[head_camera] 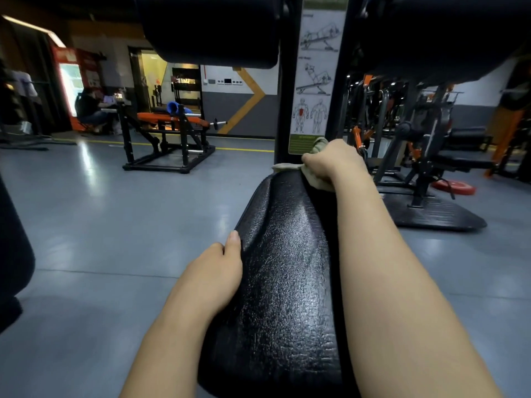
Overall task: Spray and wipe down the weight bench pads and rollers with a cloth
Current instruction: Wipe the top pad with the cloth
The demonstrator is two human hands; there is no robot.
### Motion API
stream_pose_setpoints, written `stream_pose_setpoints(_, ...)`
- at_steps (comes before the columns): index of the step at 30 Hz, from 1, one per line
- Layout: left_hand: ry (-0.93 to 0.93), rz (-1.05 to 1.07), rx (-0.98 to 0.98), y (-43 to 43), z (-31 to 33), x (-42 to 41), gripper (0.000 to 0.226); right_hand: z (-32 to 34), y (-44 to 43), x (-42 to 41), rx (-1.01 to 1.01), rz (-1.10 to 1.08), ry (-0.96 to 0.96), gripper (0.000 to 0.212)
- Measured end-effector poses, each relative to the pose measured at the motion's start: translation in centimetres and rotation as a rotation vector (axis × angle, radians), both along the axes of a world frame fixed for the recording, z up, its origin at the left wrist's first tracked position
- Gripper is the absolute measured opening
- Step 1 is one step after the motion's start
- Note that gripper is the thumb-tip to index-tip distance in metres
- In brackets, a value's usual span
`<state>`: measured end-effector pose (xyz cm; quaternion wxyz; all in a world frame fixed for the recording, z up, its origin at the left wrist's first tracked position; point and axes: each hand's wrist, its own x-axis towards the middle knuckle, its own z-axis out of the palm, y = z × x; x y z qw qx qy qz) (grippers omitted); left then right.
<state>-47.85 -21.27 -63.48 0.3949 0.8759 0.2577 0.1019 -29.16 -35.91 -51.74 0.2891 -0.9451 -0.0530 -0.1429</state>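
Note:
A long black textured bench pad [287, 268] runs away from me down the middle of the view. At its far end my right hand [333, 160] grips a beige cloth [317, 182] bunched against the pad's top edge. My left hand [221, 265] rests on the pad's left side, thumb on top and fingers wrapped under the edge out of sight. Two black rollers hang overhead, one at the upper left [212, 30] and one at the upper right [436, 35]. No spray bottle is in view.
A black upright post with an exercise chart [316, 76] stands just beyond the pad. An orange and black bench [169, 133] is at the left on the grey floor. More machines and a red weight plate [454, 187] are at the right. A person sits at the far left.

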Motion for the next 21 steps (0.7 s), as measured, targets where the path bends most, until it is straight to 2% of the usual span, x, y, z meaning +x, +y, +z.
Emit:
stream_pose_setpoints(2,-0.005,-0.004,0.001,-0.1,-0.1,0.1,0.07,-0.2,1.1,-0.6,-0.078,0.033,-0.075,0.034)
stream_pose_setpoints(6,-0.014,-0.002,0.008,0.0,-0.1,0.2,0.07,-0.8,5.4,-2.8,-0.187,0.308,-0.144,0.034)
stream_pose_setpoints(8,-0.012,0.001,0.013,0.0,-0.1,0.1,0.069,-1.4,6.6,-3.2,-0.239,0.368,-0.16,0.031)
stream_pose_setpoints(12,-0.007,-0.004,0.01,-0.1,0.2,-0.2,0.068,-0.4,5.2,-2.0,-0.059,0.294,-0.037,0.026)
stream_pose_setpoints(16,-0.002,-0.012,0.01,0.1,0.1,-0.1,0.068,0.1,1.5,-0.6,0.03,0.025,-0.008,0.035)
stream_pose_setpoints(18,-0.006,-0.013,0.016,0.1,-0.1,-0.1,0.068,-0.2,1.0,-1.0,0.024,-0.044,-0.026,0.044)
stream_pose_setpoints(21,-0.012,-0.006,0.022,0.0,-0.3,-0.1,0.068,-0.8,3.1,-1.8,-0.061,0.052,-0.117,0.035)
